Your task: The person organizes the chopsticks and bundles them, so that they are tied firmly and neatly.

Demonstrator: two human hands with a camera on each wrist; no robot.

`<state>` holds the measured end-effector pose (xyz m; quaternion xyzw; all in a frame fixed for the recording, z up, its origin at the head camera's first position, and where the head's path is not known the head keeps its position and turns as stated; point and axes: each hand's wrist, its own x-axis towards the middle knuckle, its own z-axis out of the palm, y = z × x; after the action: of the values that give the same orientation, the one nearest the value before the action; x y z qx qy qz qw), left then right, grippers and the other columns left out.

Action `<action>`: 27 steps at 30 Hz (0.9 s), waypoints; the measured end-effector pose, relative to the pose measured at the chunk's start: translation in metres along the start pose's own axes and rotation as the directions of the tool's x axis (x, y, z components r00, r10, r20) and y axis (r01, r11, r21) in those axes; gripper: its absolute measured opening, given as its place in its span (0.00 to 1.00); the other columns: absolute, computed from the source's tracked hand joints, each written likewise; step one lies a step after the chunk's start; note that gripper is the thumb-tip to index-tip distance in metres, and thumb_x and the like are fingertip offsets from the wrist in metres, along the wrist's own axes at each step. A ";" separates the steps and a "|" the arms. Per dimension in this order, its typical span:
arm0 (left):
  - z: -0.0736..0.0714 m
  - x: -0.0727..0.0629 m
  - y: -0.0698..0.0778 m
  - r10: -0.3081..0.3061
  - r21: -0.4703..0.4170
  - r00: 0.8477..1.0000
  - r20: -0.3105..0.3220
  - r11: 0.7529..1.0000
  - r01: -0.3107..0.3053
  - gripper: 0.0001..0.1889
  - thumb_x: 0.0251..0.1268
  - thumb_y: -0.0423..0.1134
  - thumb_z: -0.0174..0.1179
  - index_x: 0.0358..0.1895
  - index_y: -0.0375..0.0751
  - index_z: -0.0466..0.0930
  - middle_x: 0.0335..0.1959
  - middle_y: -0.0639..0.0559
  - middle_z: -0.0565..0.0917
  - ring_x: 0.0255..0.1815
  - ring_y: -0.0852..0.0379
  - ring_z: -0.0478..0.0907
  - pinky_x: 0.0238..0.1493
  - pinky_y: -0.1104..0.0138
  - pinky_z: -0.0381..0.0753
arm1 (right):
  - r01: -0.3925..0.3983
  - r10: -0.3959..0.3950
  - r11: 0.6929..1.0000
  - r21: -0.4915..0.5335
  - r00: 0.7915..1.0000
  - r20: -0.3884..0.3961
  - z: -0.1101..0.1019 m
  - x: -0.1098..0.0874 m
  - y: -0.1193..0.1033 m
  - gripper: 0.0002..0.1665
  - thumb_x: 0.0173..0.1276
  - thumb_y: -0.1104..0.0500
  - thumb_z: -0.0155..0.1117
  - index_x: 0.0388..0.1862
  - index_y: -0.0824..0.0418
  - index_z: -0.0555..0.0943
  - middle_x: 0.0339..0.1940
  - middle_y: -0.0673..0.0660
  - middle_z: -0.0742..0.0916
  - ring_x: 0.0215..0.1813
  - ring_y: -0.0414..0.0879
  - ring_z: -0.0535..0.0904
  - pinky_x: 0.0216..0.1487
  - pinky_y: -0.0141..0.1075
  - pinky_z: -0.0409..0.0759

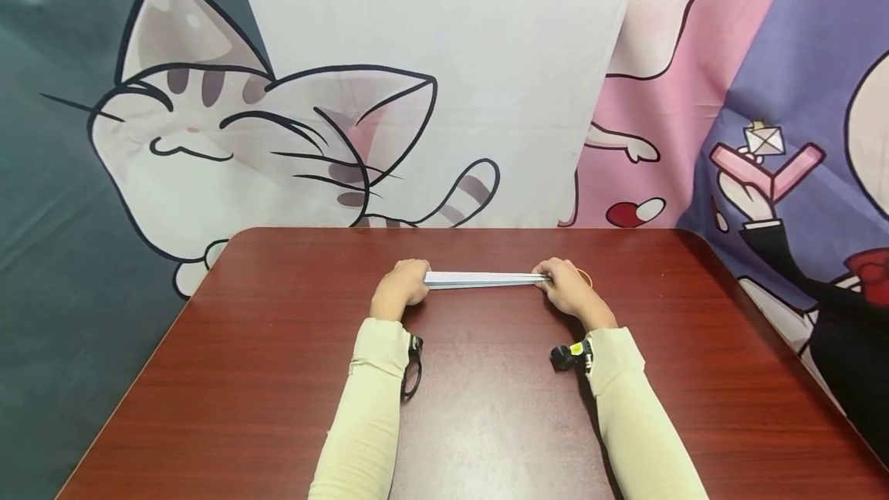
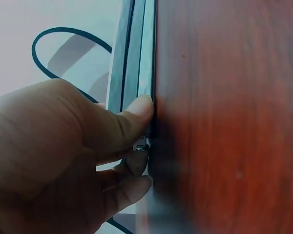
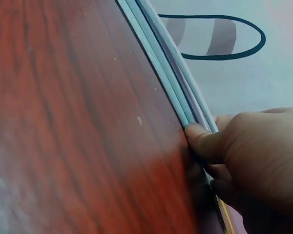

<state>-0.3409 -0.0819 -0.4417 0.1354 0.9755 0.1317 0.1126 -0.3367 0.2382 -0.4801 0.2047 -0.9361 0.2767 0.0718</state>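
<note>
A thin, flat bundle of white and pale blue-green layers [image 1: 482,279] is held edge-on between my two hands, low over the far part of the table. My left hand [image 1: 403,284] pinches its left end, and in the left wrist view the thumb lies along the layered edges [image 2: 132,63]. Just below that thumb shows a small shiny piece [image 2: 140,144]. At the opposite end my right hand [image 1: 568,288] pinches the bundle with its thumb on the near side. Beside this hand curves a thin orange-yellow cord [image 1: 586,278]. The bundle's broad faces are hidden.
The reddish-brown wooden table [image 1: 243,376] has its far edge just beyond the hands. Behind it hangs a cloth backdrop [image 1: 444,37] printed with cartoon figures. A black wrist camera [image 1: 571,355] sits on the right forearm, and a black strap [image 1: 413,369] hangs at the left cuff.
</note>
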 end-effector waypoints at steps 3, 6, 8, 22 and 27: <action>0.001 0.000 -0.001 0.020 0.002 1.000 0.008 1.000 -0.020 0.13 0.64 0.29 0.56 0.52 0.35 0.78 0.51 0.41 0.82 0.59 0.42 0.75 0.61 0.54 0.72 | 0.045 -0.045 0.999 -0.006 0.999 -0.003 -0.001 -0.001 -0.002 0.04 0.60 0.71 0.65 0.34 0.66 0.81 0.32 0.59 0.82 0.39 0.57 0.74 0.45 0.49 0.69; 0.001 0.000 -0.001 0.046 -0.003 0.999 0.027 0.999 -0.046 0.11 0.63 0.28 0.55 0.48 0.34 0.79 0.47 0.42 0.83 0.54 0.44 0.77 0.61 0.54 0.71 | 0.055 -0.055 0.998 -0.032 0.998 0.010 -0.003 -0.002 -0.004 0.05 0.59 0.71 0.64 0.34 0.65 0.80 0.31 0.58 0.82 0.38 0.56 0.73 0.44 0.48 0.70; 0.000 -0.001 -0.001 0.063 -0.003 0.997 0.040 0.998 -0.063 0.10 0.62 0.28 0.56 0.47 0.34 0.79 0.46 0.43 0.83 0.50 0.46 0.77 0.60 0.55 0.71 | 0.039 -0.037 0.998 -0.057 0.999 0.035 -0.004 -0.002 -0.006 0.05 0.60 0.70 0.64 0.35 0.65 0.80 0.32 0.58 0.82 0.38 0.57 0.73 0.45 0.49 0.70; -0.003 -0.006 -0.007 0.058 -0.116 0.996 0.070 0.992 -0.050 0.06 0.57 0.36 0.70 0.35 0.42 0.84 0.32 0.52 0.81 0.35 0.54 0.73 0.42 0.62 0.75 | 0.017 -0.014 0.997 -0.079 0.999 0.041 0.002 -0.002 0.001 0.05 0.60 0.70 0.65 0.35 0.66 0.80 0.35 0.59 0.82 0.42 0.58 0.73 0.48 0.51 0.70; -0.002 -0.005 -0.008 0.042 -0.095 0.998 0.046 0.995 -0.037 0.04 0.59 0.37 0.67 0.30 0.43 0.82 0.32 0.51 0.80 0.33 0.53 0.72 0.39 0.59 0.74 | 0.008 -0.003 0.996 -0.086 0.998 0.056 -0.002 -0.001 -0.001 0.05 0.59 0.71 0.65 0.35 0.67 0.81 0.34 0.59 0.83 0.42 0.57 0.76 0.50 0.51 0.72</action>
<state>-0.3381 -0.0909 -0.4415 0.1526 0.9624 0.1762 0.1398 -0.3359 0.2388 -0.4786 0.2117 -0.9482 0.2302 0.0550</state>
